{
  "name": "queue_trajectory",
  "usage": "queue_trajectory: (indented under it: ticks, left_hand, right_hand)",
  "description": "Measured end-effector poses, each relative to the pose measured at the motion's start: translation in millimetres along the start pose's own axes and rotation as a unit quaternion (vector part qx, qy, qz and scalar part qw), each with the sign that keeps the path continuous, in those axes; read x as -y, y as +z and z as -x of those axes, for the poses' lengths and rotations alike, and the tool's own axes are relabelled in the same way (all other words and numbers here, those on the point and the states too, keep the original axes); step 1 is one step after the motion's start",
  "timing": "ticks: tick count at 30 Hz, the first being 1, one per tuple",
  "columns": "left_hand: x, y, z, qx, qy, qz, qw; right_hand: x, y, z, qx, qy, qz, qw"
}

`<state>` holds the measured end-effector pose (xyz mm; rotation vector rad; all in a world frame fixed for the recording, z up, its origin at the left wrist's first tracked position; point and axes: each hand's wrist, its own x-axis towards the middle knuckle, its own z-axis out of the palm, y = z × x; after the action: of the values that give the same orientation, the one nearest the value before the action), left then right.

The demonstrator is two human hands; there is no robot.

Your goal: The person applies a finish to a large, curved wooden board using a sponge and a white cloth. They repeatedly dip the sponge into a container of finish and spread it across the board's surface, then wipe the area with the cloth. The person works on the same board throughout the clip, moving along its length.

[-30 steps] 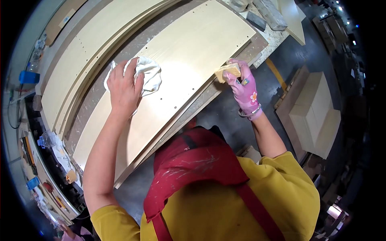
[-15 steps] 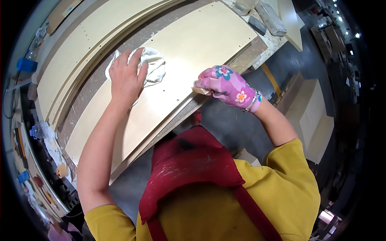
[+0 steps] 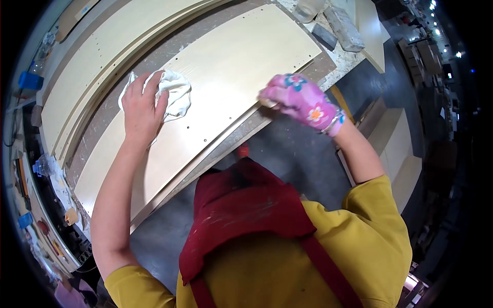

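A long pale wood panel (image 3: 241,56) with small drilled holes lies across a workbench (image 3: 336,72). My bare left hand (image 3: 139,110) presses a crumpled white cloth (image 3: 177,92) onto the panel's middle, fingers bent over it. My right hand (image 3: 300,100), in a pink flowered glove, is closed at the panel's near long edge. Only a sliver of a tan sanding block (image 3: 267,104) shows under the glove. A red apron and yellow shirt fill the lower part of the view.
More pale panels (image 3: 87,66) lie stacked beyond the first, at the upper left. A grey block (image 3: 323,36), a clear container (image 3: 308,9) and a wrapped bar (image 3: 344,28) sit at the bench's far right end. Stacked boards (image 3: 400,149) stand on the floor at right.
My right hand has slid along the panel's near edge and turned over, so the glove now covers the tan block. My left hand has stayed on the cloth.
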<state>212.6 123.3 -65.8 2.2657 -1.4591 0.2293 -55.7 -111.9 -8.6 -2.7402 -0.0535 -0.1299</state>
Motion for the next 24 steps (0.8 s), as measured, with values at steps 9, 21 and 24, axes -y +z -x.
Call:
queue_trajectory:
  ticks: [9,21,24]
  left_hand:
    - [3,4,0,0.008,0.002,-0.002,1.0]
    - [4,2,1,0.018,0.001,-0.01,1.0]
    - [6,5,1,0.022,0.003,0.0,1.0]
  right_hand:
    - [14,12,-7,-0.046,-0.051,0.016,0.997]
    - [-9,6,1,-0.032,-0.013,-0.052,0.998]
    - [-50,-16,26,-0.059,0.082,-0.033,0.994]
